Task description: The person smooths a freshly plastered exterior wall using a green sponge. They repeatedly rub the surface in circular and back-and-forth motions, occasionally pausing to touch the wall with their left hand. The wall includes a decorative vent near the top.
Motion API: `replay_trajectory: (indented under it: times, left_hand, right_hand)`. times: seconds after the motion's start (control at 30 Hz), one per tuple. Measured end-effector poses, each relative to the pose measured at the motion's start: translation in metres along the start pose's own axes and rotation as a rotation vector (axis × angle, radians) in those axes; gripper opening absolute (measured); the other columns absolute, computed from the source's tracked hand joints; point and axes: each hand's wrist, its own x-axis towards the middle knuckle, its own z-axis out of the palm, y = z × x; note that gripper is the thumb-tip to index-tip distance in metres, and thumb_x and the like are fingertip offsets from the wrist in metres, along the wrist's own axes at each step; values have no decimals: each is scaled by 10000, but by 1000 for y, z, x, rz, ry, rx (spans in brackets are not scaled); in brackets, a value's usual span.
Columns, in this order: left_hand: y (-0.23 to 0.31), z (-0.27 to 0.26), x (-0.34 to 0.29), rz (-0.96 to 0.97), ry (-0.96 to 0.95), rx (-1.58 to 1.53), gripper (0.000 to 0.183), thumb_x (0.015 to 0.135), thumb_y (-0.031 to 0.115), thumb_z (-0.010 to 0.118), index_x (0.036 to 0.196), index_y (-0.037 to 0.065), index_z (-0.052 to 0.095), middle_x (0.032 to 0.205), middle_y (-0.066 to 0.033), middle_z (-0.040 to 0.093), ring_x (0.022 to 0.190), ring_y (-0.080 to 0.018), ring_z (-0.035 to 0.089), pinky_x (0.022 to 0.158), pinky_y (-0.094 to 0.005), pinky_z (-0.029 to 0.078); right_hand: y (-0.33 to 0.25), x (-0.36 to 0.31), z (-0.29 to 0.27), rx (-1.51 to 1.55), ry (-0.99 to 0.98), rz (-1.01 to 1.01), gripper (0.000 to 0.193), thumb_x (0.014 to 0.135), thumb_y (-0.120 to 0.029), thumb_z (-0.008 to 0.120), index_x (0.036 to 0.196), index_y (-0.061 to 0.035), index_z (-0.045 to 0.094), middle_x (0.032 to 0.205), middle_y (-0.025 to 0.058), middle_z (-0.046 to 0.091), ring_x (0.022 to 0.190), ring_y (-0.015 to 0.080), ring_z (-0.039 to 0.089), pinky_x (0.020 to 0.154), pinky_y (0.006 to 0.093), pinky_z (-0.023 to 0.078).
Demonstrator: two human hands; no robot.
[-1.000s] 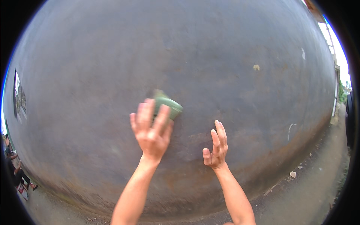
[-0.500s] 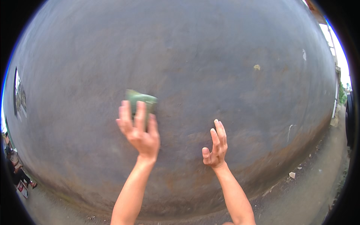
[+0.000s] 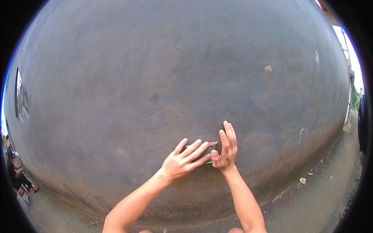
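Observation:
A grey plastered wall [image 3: 155, 97] rises in front of me. Against it, slightly below the middle of the view, lies a small green flat piece [image 3: 208, 151] with a pale pinkish pointed corner. It looks like a folded sheet or cloth; its exact kind I cannot make out. My left hand [image 3: 184, 160] holds it under outstretched fingers, which hide much of it. Just to its right, my right hand [image 3: 226, 151] is raised with fingers stretched upward and thumb apart, holding nothing. The green piece's right end reaches close to the right thumb; whether they touch I cannot tell.
A window [image 3: 21, 93] opens in the wall at the far left. Below it a person [image 3: 19, 174] sits by the wall. Stone bits [image 3: 302, 181] lie along the wall's foot at right, beside a dirt path [image 3: 326, 194]. A pale patch [image 3: 268, 68] marks the wall.
My left hand has swept right and down across the wall with the green piece, ending beside my right hand. The right hand has stayed nearly in place.

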Motion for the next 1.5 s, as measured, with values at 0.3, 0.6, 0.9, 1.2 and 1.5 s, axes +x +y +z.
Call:
replay_trajectory:
  times: [0.3,0.6,0.9,1.2,1.5]
  left_hand:
    - [-35,-16,32,-594,387,108,634,879,167,866,1485,282,720,1648,-143,572,1575,-362,472,1377,-536,182]
    - [-78,-41,12,-628,434,160,620,915,145,833,1511,259,705,1675,-145,547,1575,-380,472,1362,-563,218]
    - [-33,-30,-22,-13,5,50,621,843,220,890,1424,372,731,1616,-50,615,1506,-283,564,1371,-523,245]
    - [-30,-17,-2,-265,189,-21,619,869,157,859,1452,306,715,1664,-63,561,1545,-291,517,1346,-524,284]
    - [-63,-22,0,-27,93,-273,623,825,320,932,1308,110,600,1526,-107,666,1463,-291,605,1270,-522,431]
  right_hand:
    - [4,-2,-2,-10,2,12,632,1136,-506,448,1615,-97,501,1601,290,550,1457,497,557,1205,568,484]
    - [2,0,-5,-51,-10,21,606,1128,-482,463,1572,-80,557,1599,287,552,1459,495,553,1202,558,488]
    - [-3,1,-2,-79,-34,18,605,1107,-487,495,1532,-67,591,1605,294,542,1461,512,544,1201,575,476]
    - [-5,-1,-3,-163,-149,-28,708,1100,-573,509,1602,-73,491,1662,320,452,1528,513,456,1269,635,348]
    - [-18,37,27,-75,-408,-387,717,1019,-542,687,1645,-237,516,1741,100,451,1607,272,422,1361,545,240]
